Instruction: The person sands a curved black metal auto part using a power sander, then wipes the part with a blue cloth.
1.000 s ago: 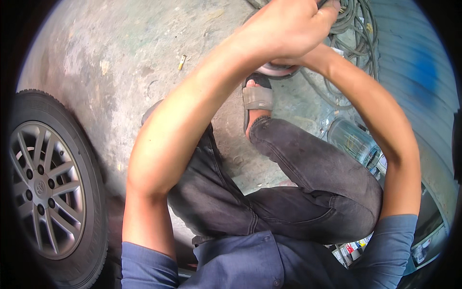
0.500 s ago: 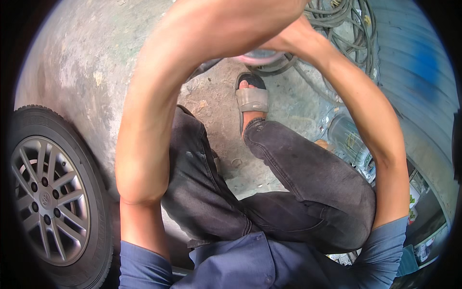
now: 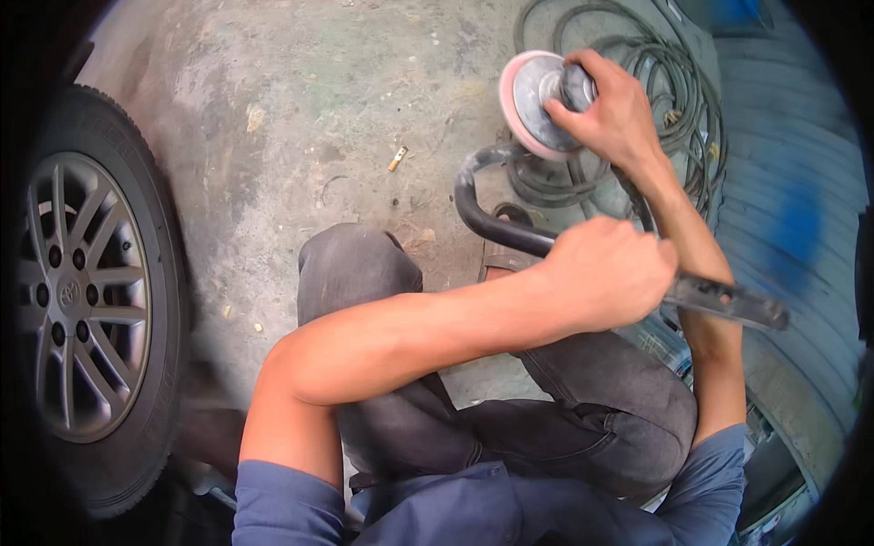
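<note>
My left hand (image 3: 608,275) is closed in a fist around a bent black bar (image 3: 505,232). One end of the bar curves back in a hook with a scuffed grey patch. Its other end, flat with a hole, sticks out past my right forearm. Farther off, my right hand (image 3: 619,109) grips a round disc sander (image 3: 543,102) by its dark knob. The sander has a grey metal body and a pink-edged pad, tilted up on edge just beyond the hooked end. A dark hose runs down beside my right wrist.
A car wheel (image 3: 86,291) with a silver rim stands at the left. Coiled hoses (image 3: 678,91) lie on the concrete floor at the far right, beside a corrugated metal sheet (image 3: 792,118). A cigarette butt (image 3: 397,158) lies on the floor ahead. My sandalled foot sits under the bar.
Both hands have come down from the top edge into view, with the bar and the sander now showing. My left forearm has swung across my lap to the right.
</note>
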### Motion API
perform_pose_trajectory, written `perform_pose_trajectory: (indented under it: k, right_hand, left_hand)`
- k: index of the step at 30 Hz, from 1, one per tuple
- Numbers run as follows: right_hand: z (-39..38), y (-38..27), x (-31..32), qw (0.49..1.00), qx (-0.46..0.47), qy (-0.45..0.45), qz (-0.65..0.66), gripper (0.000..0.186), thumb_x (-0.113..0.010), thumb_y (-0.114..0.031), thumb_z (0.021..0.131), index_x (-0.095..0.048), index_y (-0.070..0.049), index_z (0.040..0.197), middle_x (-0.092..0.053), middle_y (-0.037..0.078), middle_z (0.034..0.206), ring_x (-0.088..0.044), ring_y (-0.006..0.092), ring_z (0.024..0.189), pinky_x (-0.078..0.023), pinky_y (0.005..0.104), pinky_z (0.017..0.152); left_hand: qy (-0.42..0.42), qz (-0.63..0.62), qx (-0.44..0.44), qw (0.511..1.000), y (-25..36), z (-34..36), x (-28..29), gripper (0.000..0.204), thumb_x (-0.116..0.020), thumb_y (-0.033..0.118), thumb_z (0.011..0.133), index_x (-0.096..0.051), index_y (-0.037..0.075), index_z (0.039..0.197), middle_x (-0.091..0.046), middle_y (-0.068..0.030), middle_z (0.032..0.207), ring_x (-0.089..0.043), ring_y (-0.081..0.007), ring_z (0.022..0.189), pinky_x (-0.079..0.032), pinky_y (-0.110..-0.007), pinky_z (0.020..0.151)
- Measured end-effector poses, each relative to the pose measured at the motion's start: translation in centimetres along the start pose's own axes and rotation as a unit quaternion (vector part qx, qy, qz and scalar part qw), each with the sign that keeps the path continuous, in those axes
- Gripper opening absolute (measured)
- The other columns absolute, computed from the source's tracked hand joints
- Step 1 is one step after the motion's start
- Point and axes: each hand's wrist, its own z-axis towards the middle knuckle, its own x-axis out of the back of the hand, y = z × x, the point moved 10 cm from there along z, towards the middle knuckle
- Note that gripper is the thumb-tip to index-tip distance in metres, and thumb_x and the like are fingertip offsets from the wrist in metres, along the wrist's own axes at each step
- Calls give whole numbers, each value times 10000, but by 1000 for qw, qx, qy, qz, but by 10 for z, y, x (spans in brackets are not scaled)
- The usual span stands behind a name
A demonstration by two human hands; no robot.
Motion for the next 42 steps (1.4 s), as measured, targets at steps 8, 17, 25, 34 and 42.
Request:
perform_pose_trajectory:
  k: [8, 17, 25, 34, 42]
  right_hand:
    - [-33, -8, -10, 999, -9, -30, -40, 467, -805, -311, 740, -663, -110, 1137, -653, 160, 978, -675, 393, 859, -557, 474, 739]
    - [-51, -11, -43, 994, -13, -84, -72, 473, -816, -264, 741, -645, -131, 1161, -622, 147, 978, -673, 393, 841, -561, 476, 721]
    - [-36, -15, -37, 994, 15, -72, -83, 439, -805, -288, 763, -640, -152, 1148, -615, 142, 978, -678, 403, 826, -566, 490, 724]
    - [-31, -24, -51, 992, 11, -98, -74, 445, -803, -303, 764, -648, -155, 1154, -620, 147, 978, -678, 408, 837, -561, 499, 721]
    - [-31, -19, -48, 993, -1, -98, -72, 489, -824, -265, 706, -644, -154, 1146, -620, 171, 985, -695, 406, 868, -572, 510, 728]
  left_hand:
    - [23, -14, 23, 999, -6, -7, 1, 158, -599, 129, 799, -646, -21, 818, -671, -202, 639, -700, -369, 578, -559, -462, 533]
    - [60, 9, 43, 997, -10, 10, 9, 142, -632, 93, 712, -706, -27, 726, -664, -235, 639, -711, -379, 611, -566, -461, 542]
    - [53, 15, 21, 998, -6, 13, 8, 134, -637, 92, 704, -691, -26, 670, -653, -239, 625, -701, -387, 594, -555, -468, 527]
    - [73, 42, 16, 996, -8, 15, 9, 144, -630, 95, 705, -685, -26, 650, -650, -242, 618, -696, -382, 578, -546, -463, 503]
    - [31, 16, 22, 999, -6, 14, -6, 145, -636, 99, 718, -698, -20, 662, -671, -233, 643, -709, -375, 595, -557, -462, 517]
